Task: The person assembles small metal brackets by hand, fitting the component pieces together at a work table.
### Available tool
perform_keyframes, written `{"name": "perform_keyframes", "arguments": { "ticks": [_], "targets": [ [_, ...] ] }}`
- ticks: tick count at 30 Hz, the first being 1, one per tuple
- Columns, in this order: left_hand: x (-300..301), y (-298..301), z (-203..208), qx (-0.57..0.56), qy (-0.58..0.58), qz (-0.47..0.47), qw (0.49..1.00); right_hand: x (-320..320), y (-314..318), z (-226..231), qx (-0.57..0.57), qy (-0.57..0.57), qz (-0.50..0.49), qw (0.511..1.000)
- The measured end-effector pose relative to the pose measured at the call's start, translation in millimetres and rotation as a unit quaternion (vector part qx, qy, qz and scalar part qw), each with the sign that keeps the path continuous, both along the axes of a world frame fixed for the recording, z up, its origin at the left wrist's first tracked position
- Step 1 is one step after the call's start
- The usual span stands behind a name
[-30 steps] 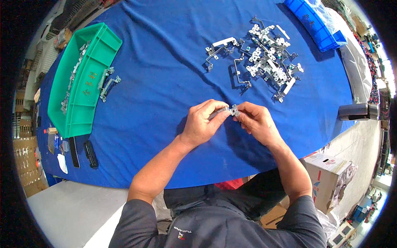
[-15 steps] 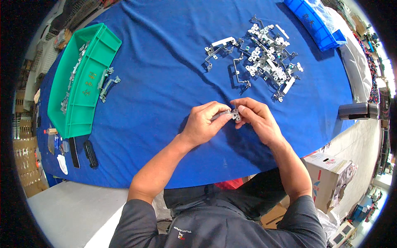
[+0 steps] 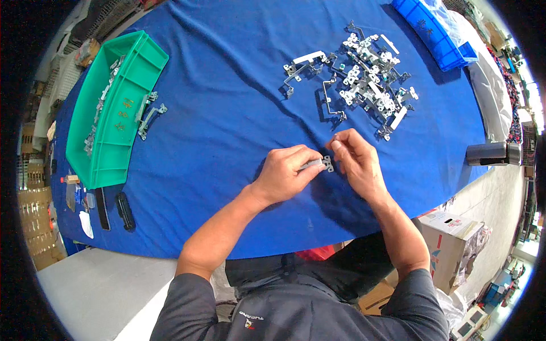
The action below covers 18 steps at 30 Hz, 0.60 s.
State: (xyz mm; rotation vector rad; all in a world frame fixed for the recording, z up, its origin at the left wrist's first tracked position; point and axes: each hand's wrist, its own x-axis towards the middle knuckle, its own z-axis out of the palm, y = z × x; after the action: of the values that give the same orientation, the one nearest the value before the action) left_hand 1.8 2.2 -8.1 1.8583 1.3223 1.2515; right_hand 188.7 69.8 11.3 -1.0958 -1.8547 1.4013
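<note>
Over the middle of the blue cloth, my left hand (image 3: 285,175) is closed around a small silver metal bracket (image 3: 327,164); its end with holes sticks out past the fingertips toward the right. My right hand (image 3: 359,165) is just right of the bracket and apart from it. Thumb and index finger are pinched together there, and whatever they hold is too small to make out. Farther off lies a loose pile of metal brackets (image 3: 369,85), silver and dark, with a few lying separately on its left side.
A green plastic bin (image 3: 116,156) with metal parts inside stands at the left, two brackets (image 3: 149,116) beside it. Near its front end lie a black object (image 3: 124,211) and a dark flat strip (image 3: 102,209). At the far right are a blue bin (image 3: 438,45) and a black cylindrical object (image 3: 493,153).
My right hand has drawn back from the bracket, slightly up and to the right, fingertips still pinched. My left hand keeps its hold, with the bracket shifted slightly toward me.
</note>
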Motion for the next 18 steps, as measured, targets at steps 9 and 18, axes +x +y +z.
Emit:
{"name": "perform_keyframes", "arguments": {
  "ticks": [9,18],
  "targets": [
    [-2.0,0.6,6.3,-0.049,-0.099,0.083,0.99,2.2,-0.7,7.8,-0.143,-0.026,0.047,0.988],
    [-1.4,0.6,6.0,-0.058,-0.104,0.079,0.99,1.8,-1.5,7.6,-0.11,-0.036,0.06,0.992]
  ]
}}
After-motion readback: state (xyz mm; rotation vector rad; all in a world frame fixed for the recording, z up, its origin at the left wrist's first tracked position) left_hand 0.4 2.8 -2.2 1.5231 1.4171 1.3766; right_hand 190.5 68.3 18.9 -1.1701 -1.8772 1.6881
